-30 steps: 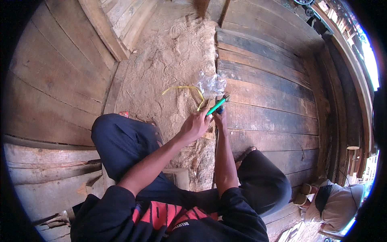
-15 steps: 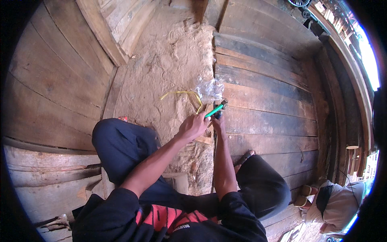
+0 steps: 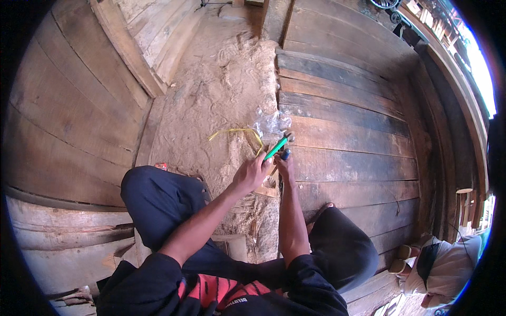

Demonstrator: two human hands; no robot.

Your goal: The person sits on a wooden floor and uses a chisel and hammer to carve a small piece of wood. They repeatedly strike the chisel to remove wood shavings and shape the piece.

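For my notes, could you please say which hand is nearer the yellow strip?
Left: the left hand is just below the yellow strip; the right hand is farther right.

1. One green-handled tool (image 3: 274, 149)
2. Two hands (image 3: 252, 175) near the tool
3. One dark cylinder (image 3: 285, 154) beside the tool
4. One clear plastic (image 3: 270, 124) beyond it
5. One yellow strip (image 3: 238, 130) to its left

There's room for a hand to pass rightward over the planks (image 3: 353, 160); beyond the left hand (image 3: 253, 173), crumpled clear plastic (image 3: 270, 122) and a yellow strip (image 3: 236, 130) obstruct, with bent knees (image 3: 150, 195) either side.
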